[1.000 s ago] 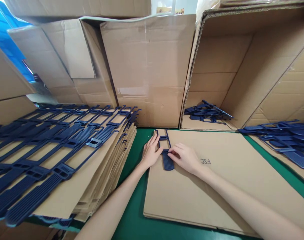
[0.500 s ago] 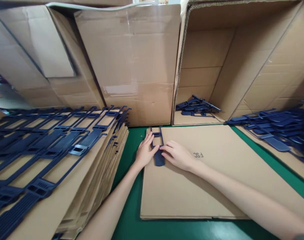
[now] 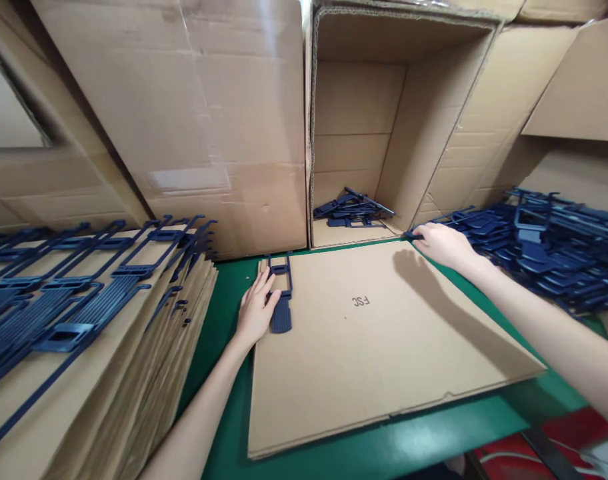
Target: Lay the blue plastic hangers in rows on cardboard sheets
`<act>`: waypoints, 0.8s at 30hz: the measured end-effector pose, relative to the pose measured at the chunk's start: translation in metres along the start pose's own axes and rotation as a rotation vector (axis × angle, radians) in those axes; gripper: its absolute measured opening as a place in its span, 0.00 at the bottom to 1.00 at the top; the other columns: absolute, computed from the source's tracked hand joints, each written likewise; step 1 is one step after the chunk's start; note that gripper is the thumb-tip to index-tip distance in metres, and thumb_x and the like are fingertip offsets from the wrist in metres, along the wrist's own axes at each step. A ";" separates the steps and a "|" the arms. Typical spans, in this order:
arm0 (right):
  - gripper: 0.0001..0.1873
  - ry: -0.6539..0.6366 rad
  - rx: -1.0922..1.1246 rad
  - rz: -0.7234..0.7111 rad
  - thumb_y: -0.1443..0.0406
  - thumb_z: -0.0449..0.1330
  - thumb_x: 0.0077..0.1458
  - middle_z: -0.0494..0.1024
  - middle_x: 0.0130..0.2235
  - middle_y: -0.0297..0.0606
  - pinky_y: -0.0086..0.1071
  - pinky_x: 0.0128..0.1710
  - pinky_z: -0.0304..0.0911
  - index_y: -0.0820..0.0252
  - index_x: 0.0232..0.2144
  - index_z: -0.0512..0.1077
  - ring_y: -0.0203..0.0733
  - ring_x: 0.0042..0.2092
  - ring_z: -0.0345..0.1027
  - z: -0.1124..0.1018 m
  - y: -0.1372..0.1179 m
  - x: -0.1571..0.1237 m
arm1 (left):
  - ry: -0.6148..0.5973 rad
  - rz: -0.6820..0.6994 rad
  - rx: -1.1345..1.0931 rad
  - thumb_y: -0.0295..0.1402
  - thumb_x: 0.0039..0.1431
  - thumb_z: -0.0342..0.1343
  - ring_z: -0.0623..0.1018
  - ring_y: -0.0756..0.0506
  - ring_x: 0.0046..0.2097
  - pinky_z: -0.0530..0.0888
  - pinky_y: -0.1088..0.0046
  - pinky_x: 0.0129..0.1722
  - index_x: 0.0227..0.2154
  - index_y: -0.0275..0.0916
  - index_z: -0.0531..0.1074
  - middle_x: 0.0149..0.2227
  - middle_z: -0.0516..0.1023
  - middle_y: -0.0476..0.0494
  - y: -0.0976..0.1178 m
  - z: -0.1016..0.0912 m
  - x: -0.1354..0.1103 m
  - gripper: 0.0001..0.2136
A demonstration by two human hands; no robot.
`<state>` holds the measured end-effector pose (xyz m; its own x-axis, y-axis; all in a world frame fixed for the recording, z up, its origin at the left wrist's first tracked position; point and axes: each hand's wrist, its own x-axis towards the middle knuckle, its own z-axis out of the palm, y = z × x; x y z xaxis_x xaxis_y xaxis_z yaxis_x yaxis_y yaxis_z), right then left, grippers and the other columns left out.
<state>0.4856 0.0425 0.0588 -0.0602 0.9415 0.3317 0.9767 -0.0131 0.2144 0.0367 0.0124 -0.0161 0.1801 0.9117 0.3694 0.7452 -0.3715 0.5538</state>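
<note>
My left hand (image 3: 257, 310) lies at the left edge of a cardboard sheet (image 3: 344, 373) printed "FSC". Its fingers are stretched out and touch the side of a dark blue plastic part (image 3: 281, 313), which has an open frame at the top and a ribbed flat tab below. Over at the sheet's far right corner, my right hand (image 3: 444, 245) pinches the end of another dark blue plastic part (image 3: 413, 235). Most of that piece is hidden by the hand, beside a large heap of similar parts (image 3: 544, 260).
On the left, a stack of cardboard sheets (image 3: 134, 347) carries rows of the blue parts (image 3: 84, 300). Behind stands an open cardboard box (image 3: 359, 100) with a few parts (image 3: 354, 210) inside. The green table (image 3: 364, 447) shows around the sheet.
My right hand has left the part on the sheet and moved right to the heap, closing on another piece. My left hand stays by the first part. The view has swung right.
</note>
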 end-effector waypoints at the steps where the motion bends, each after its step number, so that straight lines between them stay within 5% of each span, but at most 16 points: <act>1: 0.15 -0.017 -0.079 0.034 0.63 0.51 0.58 0.76 0.43 0.49 0.35 0.38 0.60 0.64 0.43 0.72 0.50 0.43 0.68 0.010 0.011 0.006 | 0.004 0.002 -0.002 0.39 0.64 0.46 0.55 0.41 0.66 0.54 0.55 0.63 0.58 0.40 0.65 0.65 0.54 0.42 0.000 0.000 0.000 0.21; 13: 0.16 0.014 -0.236 0.192 0.73 0.48 0.54 0.72 0.43 0.62 0.44 0.46 0.50 0.75 0.42 0.70 0.55 0.48 0.62 0.100 0.033 0.060 | 0.043 0.008 -0.004 0.41 0.63 0.45 0.57 0.42 0.65 0.55 0.56 0.64 0.57 0.40 0.65 0.65 0.57 0.42 0.003 0.000 -0.004 0.22; 24: 0.15 0.074 -0.245 -0.007 0.69 0.46 0.60 0.75 0.42 0.58 0.40 0.43 0.53 0.73 0.41 0.70 0.53 0.46 0.65 0.091 0.055 0.044 | 0.056 0.007 -0.002 0.41 0.63 0.46 0.58 0.41 0.65 0.56 0.55 0.63 0.57 0.42 0.65 0.64 0.58 0.43 0.004 0.000 -0.003 0.21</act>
<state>0.5556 0.1136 0.0020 -0.0901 0.9148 0.3938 0.8977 -0.0966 0.4298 0.0392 0.0080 -0.0149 0.1492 0.8978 0.4143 0.7429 -0.3783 0.5522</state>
